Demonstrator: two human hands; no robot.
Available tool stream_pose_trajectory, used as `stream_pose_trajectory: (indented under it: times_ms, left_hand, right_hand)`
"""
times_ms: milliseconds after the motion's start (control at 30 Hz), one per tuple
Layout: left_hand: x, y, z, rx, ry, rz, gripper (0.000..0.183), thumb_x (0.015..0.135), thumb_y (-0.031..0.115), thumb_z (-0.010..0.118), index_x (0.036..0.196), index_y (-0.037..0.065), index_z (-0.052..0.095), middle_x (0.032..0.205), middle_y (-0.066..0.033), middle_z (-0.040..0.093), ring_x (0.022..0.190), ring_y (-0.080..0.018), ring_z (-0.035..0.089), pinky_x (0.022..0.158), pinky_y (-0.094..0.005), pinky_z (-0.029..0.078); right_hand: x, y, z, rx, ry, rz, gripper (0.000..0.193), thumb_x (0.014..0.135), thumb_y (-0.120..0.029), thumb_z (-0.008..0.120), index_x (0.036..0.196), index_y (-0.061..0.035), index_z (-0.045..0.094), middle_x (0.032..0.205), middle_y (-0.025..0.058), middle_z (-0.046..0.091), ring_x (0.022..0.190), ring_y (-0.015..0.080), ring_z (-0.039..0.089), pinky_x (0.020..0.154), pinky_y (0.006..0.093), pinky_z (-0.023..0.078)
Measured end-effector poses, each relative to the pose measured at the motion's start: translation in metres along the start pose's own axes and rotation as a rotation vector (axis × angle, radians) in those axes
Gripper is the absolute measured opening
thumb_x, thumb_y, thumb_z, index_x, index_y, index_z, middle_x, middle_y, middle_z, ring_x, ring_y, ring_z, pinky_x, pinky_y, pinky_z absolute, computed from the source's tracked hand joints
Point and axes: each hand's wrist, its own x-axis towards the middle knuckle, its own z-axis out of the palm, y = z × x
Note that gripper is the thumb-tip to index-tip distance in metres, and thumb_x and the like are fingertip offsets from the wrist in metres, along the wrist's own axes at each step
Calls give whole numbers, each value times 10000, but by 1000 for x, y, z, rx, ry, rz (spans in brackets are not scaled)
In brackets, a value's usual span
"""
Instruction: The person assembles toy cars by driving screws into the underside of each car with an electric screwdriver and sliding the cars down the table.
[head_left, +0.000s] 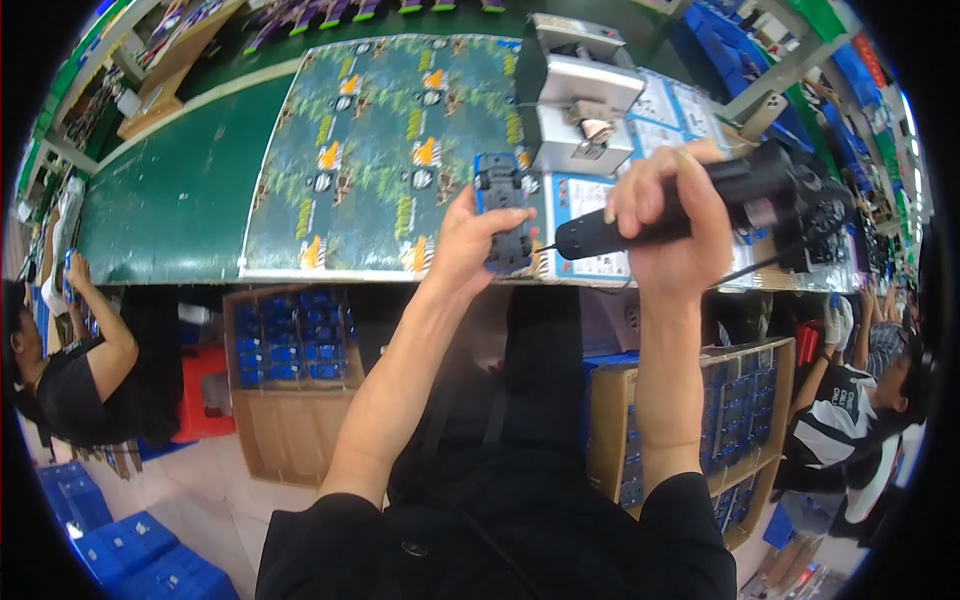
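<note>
My left hand (460, 245) grips a toy car (503, 190) with a blue body, its black underside turned up and the thumb lying across it. My right hand (685, 255) is wrapped round a black electric screwdriver (598, 240). The driver lies almost level, its thin bit pointing left at the lower end of the car. Whether the bit touches a screw cannot be made out. Both hands are over the front edge of the workbench.
A patterned printed sheet (370, 160) covers part of the green bench (170, 200). A grey metal fixture (570, 105) stands behind the car. Cardboard boxes of blue toy parts sit below, left (290, 430) and right (607, 410). Co-workers sit on both sides.
</note>
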Motion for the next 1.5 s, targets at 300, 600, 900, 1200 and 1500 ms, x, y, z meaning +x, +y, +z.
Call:
stream_pose_trajectory:
  times_ms: [300,600,900,1200,1500]
  left_hand:
    - [0,-4,0,-6,20,31,408,788,-38,707,1166,18,563,1000,-116,672,821,-207,690,708,-359,595]
    - [1,-3,3,-35,42,-39,416,782,-50,703,1170,26,571,965,-100,675,832,-193,687,719,-352,589]
    - [4,-3,3,-120,20,-82,373,771,-50,700,1112,44,582,921,-84,680,779,-172,671,695,-333,568]
    - [2,-1,5,-103,60,-100,381,780,-17,721,1128,48,581,919,-80,678,792,-168,668,696,-338,567]
    - [3,4,10,-232,24,-86,279,921,178,691,1156,57,602,906,-61,668,749,-147,662,656,-320,568]
  right_hand:
    - [-21,15,1,45,-125,-97,123,939,-128,560,945,-20,500,673,93,518,552,187,531,570,353,497]
    - [-29,29,12,36,-117,-53,181,876,-78,663,906,-14,497,674,105,558,570,171,538,586,330,489]
    - [-27,31,14,38,-222,63,257,758,-22,757,852,-38,518,703,85,583,604,155,549,624,303,479]
    - [-32,34,10,56,-185,24,280,764,-87,765,858,-43,505,678,84,573,593,168,537,621,325,492]
    - [-30,28,7,93,-206,8,242,795,-84,741,893,-29,527,708,101,585,616,185,553,636,333,494]
